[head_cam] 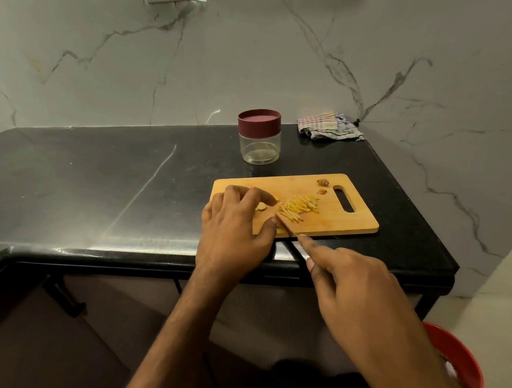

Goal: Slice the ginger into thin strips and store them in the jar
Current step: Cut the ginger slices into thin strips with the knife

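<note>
A wooden cutting board (334, 215) lay on the black worktop (93, 178), near its front edge. The left hand (236, 223) rested on the left part of the board, and its curled fingers (260, 196) held down a small piece of ginger (261, 207). The right hand (355, 284) gripped a knife (289, 228), with its first finger stretched out along the top of the blade. The blade tip was on the board, just beside the left thumb. A pile of thin yellow ginger strips (298, 209) lay in the middle of the board, right next to the knife. Two small brown ginger bits (323, 186) sat near the handle hole of the board. A clear jar (259, 138) with a dark red lid on it stood on the worktop behind the board. A striped cloth (330, 127) lay bunched up in the back corner by the wall. A red bowl (457, 360) was down low on the right.
</note>
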